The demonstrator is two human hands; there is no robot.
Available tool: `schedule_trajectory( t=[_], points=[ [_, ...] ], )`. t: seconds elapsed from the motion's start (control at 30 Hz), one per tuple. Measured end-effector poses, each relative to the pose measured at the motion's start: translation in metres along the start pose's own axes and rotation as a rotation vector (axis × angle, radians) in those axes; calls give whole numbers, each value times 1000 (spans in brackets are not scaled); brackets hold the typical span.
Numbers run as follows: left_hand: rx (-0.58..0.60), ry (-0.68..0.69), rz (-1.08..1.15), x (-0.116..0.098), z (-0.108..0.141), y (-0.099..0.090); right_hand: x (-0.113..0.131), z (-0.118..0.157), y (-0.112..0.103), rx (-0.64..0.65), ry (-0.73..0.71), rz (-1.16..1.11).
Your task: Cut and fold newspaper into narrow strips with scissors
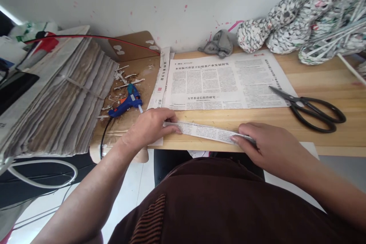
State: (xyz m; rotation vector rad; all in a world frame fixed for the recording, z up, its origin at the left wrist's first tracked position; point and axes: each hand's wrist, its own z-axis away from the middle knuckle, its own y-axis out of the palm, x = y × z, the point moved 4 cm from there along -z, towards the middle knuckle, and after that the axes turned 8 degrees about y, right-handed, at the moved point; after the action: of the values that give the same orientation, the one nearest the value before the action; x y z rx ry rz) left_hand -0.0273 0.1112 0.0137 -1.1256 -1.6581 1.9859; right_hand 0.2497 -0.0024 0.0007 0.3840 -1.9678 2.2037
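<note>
A narrow newspaper strip [204, 132] stretches between my two hands, just over the front edge of the wooden table. My left hand [156, 124] pinches its left end between thumb and fingers. At the other end, my right hand [264, 146] grips the strip, with part of it running into the palm. Behind it a newspaper sheet [211, 84] lies flat on the tabletop. Black-handled scissors [310, 106] rest to the right, their blade tips over the sheet's right edge.
A blue glue gun [126, 101] lies on cardboard at left among paper scraps. Beside it rises a tall tied stack of newspapers [63, 91]. Braided paper bundles [294, 26] fill the back right, near a grey cloth object [219, 44]. Folded newspaper strips [160, 84] lie left of the sheet.
</note>
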Motion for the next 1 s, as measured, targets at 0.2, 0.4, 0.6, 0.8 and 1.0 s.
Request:
schedule_trajectory(
  t=[0.2,0.4,0.6,0.8,1.0],
  points=[
    [-47,44,90,9,10,-7,-6,1,3,3,-24,2],
    [1,-53,7,9,5,-8,-7,-2,4,26,-25,4],
    [19,-148,-28,10,4,-9,-8,-4,4,-3,-29,-24],
    [-42,-274,-50,12,9,-7,-14,-2,8,-12,-38,-43],
    [-126,-341,-94,8,17,-5,-22,2,12,65,59,-36]
  ],
)
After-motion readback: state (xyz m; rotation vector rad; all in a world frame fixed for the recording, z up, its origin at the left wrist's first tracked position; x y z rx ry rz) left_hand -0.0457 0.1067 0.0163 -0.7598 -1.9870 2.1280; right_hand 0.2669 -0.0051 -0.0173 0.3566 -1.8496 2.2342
